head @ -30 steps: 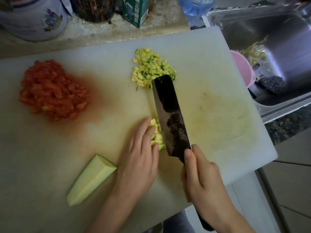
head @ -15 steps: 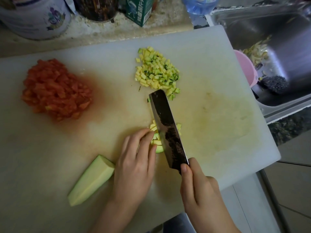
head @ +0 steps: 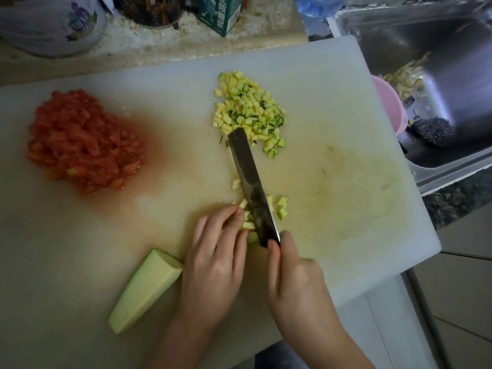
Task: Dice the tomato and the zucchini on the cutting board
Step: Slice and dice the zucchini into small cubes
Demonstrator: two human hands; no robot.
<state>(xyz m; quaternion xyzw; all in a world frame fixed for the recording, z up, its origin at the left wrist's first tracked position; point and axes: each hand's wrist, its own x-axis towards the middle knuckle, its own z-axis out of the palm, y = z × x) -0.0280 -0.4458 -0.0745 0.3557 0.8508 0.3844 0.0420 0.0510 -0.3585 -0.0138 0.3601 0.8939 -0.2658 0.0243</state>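
Observation:
A white cutting board (head: 332, 107) fills the counter. Diced tomato (head: 82, 141) lies in a wet red heap at its left. A pile of diced zucchini (head: 249, 110) sits at the upper middle. My right hand (head: 295, 278) grips the handle of a dark cleaver (head: 251, 187), whose blade stands edge-down on the board. My left hand (head: 215, 259) presses its fingertips on zucchini strips (head: 247, 225) right against the blade's left face. A few fresh cubes (head: 282, 207) lie to the blade's right. An uncut zucchini wedge (head: 145, 290) rests at the lower left.
A steel sink (head: 431, 75) with scraps lies to the right, a pink bowl (head: 390, 107) at its edge. Behind the board stand a white patterned pot (head: 53, 22), a dark container (head: 149, 9), a green carton (head: 221, 14) and a water bottle (head: 316, 6).
The cleaver has drawn back from the diced pile toward me and has chopped at the strips; a few new cubes lie beside the blade. My left hand has curled its fingers.

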